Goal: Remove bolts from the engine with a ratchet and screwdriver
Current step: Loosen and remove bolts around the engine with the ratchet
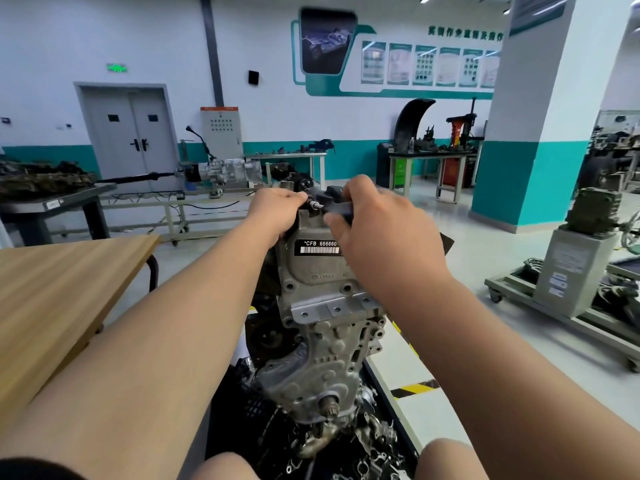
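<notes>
Forearms stretched over engine [322,306]; right hand [377,237] curled round dark-handled tool [337,208], left hand [277,211] pinching its metal tip.

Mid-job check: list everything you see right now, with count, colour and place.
engine: one, grey, centre, under the hands
label: one, black with white print, on the engine's upper face
tool: one, dark handle with silver tip, at the engine's top; cannot tell whether ratchet or screwdriver
table: one, wood-coloured, left of the engine
door: one double, grey, back wall, left
gearbox: one, silver, on a frame at the back
cabinet: one, grey with orange top, against the back wall
pillar: one, white over teal, right
box: one, grey, on a wheeled frame, right
left hand: on the engine's top, fingers curled over its edge
right hand: grips the tool's handle
</notes>
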Demonstrator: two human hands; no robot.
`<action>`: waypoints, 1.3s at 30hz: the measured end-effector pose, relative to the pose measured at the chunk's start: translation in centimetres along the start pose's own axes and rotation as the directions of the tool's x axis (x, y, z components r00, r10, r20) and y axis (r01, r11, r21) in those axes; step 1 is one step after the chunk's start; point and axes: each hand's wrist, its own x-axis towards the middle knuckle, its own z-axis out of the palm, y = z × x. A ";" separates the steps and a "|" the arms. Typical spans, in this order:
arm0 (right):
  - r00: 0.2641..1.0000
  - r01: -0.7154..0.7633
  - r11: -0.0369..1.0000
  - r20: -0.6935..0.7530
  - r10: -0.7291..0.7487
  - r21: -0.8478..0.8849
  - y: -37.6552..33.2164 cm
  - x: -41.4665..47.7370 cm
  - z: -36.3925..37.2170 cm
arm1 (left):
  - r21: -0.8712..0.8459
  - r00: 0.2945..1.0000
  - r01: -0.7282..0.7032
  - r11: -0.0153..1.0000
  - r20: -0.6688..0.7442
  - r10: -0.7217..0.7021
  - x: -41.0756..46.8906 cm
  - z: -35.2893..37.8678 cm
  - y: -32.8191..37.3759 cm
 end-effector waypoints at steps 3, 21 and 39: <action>0.997 0.074 0.996 0.035 -0.072 -0.046 -1.0 -0.8 0.3 | 0.013 1.000 0.029 1.000 0.001 -0.029 -0.3 0.0 0.1; 0.979 0.204 0.976 0.041 -0.201 -0.079 -2.4 -0.8 1.0 | 0.051 0.994 0.087 0.995 0.062 -0.090 -2.1 -0.7 1.4; 0.913 0.329 0.944 -0.272 -0.306 0.042 0.7 -1.9 4.1 | 0.155 0.991 -0.008 0.988 -0.133 0.029 -2.6 0.4 2.0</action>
